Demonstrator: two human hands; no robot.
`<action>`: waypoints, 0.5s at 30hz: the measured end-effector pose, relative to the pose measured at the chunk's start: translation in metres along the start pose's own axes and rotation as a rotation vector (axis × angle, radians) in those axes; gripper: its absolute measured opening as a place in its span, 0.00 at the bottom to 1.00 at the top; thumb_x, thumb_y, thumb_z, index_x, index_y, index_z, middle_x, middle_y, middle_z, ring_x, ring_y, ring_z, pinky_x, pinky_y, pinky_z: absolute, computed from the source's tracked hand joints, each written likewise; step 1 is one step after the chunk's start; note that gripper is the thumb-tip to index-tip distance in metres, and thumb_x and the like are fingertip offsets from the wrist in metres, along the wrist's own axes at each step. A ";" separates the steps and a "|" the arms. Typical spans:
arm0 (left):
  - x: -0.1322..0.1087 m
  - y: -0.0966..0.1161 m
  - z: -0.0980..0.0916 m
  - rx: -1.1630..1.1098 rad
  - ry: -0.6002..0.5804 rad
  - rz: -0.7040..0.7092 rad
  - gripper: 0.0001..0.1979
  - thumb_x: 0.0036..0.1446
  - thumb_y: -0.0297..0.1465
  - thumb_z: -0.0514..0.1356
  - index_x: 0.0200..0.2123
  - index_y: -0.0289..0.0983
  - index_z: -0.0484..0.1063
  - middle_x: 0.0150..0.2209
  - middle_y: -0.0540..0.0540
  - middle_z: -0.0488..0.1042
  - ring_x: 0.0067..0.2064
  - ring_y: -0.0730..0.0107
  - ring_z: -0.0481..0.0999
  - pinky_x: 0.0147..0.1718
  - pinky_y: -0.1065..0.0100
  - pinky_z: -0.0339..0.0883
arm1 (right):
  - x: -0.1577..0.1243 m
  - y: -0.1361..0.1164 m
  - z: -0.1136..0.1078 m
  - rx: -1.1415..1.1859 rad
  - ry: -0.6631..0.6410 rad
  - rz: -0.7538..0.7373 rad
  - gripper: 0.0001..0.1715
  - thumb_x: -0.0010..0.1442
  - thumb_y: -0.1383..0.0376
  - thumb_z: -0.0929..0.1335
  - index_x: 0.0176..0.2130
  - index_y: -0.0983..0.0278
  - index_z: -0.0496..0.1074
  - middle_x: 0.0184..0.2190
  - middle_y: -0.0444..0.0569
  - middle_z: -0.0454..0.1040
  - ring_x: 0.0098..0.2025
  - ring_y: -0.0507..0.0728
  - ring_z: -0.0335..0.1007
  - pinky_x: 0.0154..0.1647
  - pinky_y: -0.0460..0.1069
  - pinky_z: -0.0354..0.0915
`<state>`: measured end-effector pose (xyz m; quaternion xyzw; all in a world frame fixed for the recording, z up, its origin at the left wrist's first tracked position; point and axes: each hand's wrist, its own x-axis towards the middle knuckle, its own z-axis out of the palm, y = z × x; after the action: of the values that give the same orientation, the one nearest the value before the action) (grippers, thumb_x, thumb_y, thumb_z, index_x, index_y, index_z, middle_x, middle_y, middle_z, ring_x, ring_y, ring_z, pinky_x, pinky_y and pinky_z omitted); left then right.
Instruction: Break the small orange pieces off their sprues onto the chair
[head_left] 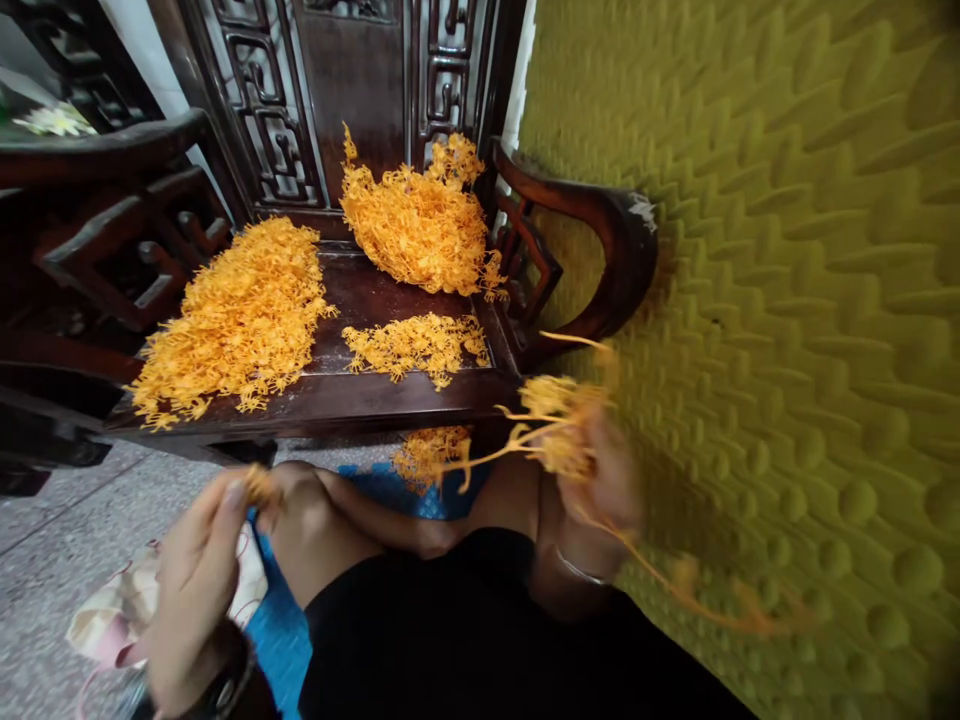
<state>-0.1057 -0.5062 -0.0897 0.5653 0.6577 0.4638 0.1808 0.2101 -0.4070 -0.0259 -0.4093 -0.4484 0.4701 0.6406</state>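
Observation:
My left hand (196, 575) is closed, thumb pressed to the fingers, pinching a small orange piece (259, 485) above my left knee. My right hand (609, 480) is wrapped round a bunch of orange branched strands (555, 420), somewhat blurred. A long thin strand (675, 585) trails from this hand to the lower right. In front, the dark wooden chair seat (341, 285) bears a wide heap of small orange pieces (244, 310) at left. A tall pile (424, 220) of tangled orange pieces stands at the back right, and a thinner patch (416, 345) lies near the front edge.
More orange pieces (427, 455) lie below the seat on a blue sheet (281, 630). The curved armrest (630, 250) stands beside a yellow-green embossed wall (787, 300). A pale cloth item (124, 610) is on the speckled floor (45, 560) at left.

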 end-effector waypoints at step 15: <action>0.153 0.033 0.172 0.691 -0.066 0.186 0.24 0.61 0.27 0.47 0.58 0.24 0.62 0.57 0.27 0.64 0.59 0.40 0.61 0.54 0.44 0.57 | -0.001 0.040 0.005 -0.124 -0.257 0.223 0.32 0.58 0.43 0.64 0.17 0.63 0.60 0.14 0.39 0.54 0.18 0.47 0.46 0.21 0.47 0.45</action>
<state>-0.0005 -0.2996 -0.1055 0.6651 0.7154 0.2100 -0.0430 0.1961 -0.3985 -0.0621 -0.4317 -0.5068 0.5580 0.4955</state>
